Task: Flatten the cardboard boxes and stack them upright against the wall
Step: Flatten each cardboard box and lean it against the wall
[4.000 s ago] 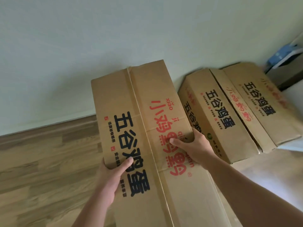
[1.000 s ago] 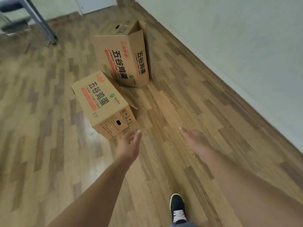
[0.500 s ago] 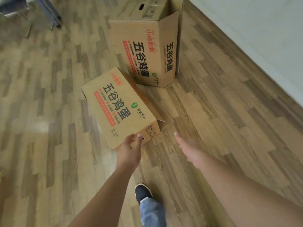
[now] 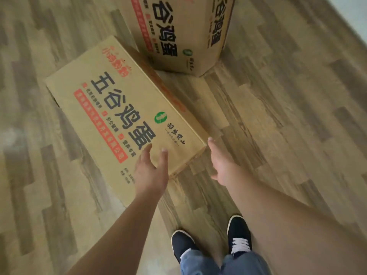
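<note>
Both hands have closed in on the near box since half a second ago, and the feet have stepped up under the view. Left hand [image 4: 152, 175] is spread wide, fingers straight, over the box's near corner; touching or hovering, cannot tell. Right hand [image 4: 221, 165] is also wide and empty, off the box's near end at 3 o'clock from the left hand, over bare floor.

Lying box [image 4: 119, 110] sits on the wooden floor [image 4: 288, 116] on its long side, running from 10 o'clock to the centre. Probably empty and light, stiff corrugated board, dry and easy to grip, likely to fold along its creases once the end flaps are free. Best hold, by my guess: both near-end corners or the end flaps, one hand each side.

Upright box [image 4: 184, 30] stands at 12 o'clock, just beside the lying one's far end, and could crowd a swing outward. A pale strip of wall [image 4: 357, 18] shows at 2 o'clock. Black shoes [image 4: 239, 237] and jeans at 6 o'clock stand close to the box end.
</note>
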Action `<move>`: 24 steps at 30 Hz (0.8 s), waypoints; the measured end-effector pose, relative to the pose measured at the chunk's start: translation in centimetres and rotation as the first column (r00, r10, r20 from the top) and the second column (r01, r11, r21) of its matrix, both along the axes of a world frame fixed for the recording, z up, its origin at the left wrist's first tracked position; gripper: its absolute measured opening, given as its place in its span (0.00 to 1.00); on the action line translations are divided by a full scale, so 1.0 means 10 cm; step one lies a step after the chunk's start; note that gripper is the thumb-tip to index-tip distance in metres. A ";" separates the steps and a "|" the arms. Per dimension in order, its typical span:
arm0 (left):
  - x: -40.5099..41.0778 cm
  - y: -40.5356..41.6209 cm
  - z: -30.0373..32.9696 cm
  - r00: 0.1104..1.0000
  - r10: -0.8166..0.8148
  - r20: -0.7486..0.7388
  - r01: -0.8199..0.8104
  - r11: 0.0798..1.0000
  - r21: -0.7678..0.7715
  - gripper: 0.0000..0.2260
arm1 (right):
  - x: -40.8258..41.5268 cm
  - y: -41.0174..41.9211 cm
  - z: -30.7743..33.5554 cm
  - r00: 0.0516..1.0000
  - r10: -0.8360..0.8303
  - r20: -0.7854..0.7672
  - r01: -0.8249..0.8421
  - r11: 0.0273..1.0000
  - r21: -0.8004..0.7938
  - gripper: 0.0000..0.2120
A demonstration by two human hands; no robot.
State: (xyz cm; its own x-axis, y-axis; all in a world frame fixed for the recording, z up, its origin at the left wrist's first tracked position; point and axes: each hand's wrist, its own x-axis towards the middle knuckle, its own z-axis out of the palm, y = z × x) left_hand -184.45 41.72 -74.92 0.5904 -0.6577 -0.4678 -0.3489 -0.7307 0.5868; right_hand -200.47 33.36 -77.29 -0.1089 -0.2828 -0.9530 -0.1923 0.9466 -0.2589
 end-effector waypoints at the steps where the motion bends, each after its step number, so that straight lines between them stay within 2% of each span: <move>1: 0.03 -0.07 -0.14 1.000 0.006 0.012 -0.006 1.000 -0.010 0.30 | 0.07 -0.09 -0.15 0.998 -0.051 0.025 0.051 0.999 0.008 0.45; 3: 0.08 -0.23 -0.38 0.999 0.011 0.039 -0.010 1.000 -0.025 0.34 | 0.18 -0.26 -0.41 0.984 -0.162 0.068 0.162 0.987 0.005 0.44; 7: 0.12 -0.47 -0.66 0.998 0.042 0.053 -0.039 0.997 -0.061 0.36 | 0.28 -0.49 -0.72 0.901 -0.406 0.156 0.409 0.913 0.015 0.28; 10: 0.12 -0.54 -0.75 0.997 0.056 0.053 -0.053 0.997 -0.059 0.41 | 0.39 -0.56 -0.83 0.859 -0.471 0.200 0.477 0.879 0.019 0.23; 13: 0.15 -0.46 -0.70 0.996 0.079 0.041 -0.076 0.994 -0.080 0.42 | 0.39 -0.52 -0.74 0.887 -0.432 0.165 0.446 0.893 -0.060 0.21; 16: 0.22 -0.35 -0.56 0.993 0.098 0.066 -0.091 0.990 -0.108 0.42 | 0.42 -0.43 -0.55 0.908 -0.398 0.134 0.417 0.891 -0.177 0.22; 20: 0.42 -0.26 -0.25 0.967 0.251 0.050 -0.235 0.948 -0.217 0.38 | 0.63 -0.35 0.08 0.956 -0.263 0.133 0.293 0.887 -0.356 0.16; 24: 0.54 -0.19 0.12 0.935 0.349 0.057 -0.323 0.909 -0.264 0.37 | 0.78 -0.16 0.76 0.985 -0.156 0.072 0.172 0.867 -0.468 0.19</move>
State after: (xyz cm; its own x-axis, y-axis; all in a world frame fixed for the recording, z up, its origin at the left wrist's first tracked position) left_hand -179.06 39.80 -73.74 0.8320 -0.4988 -0.2427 -0.1751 -0.6514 0.7383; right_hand -192.70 31.74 -69.68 -0.1659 -0.6794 -0.7148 -0.0297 0.7280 -0.6850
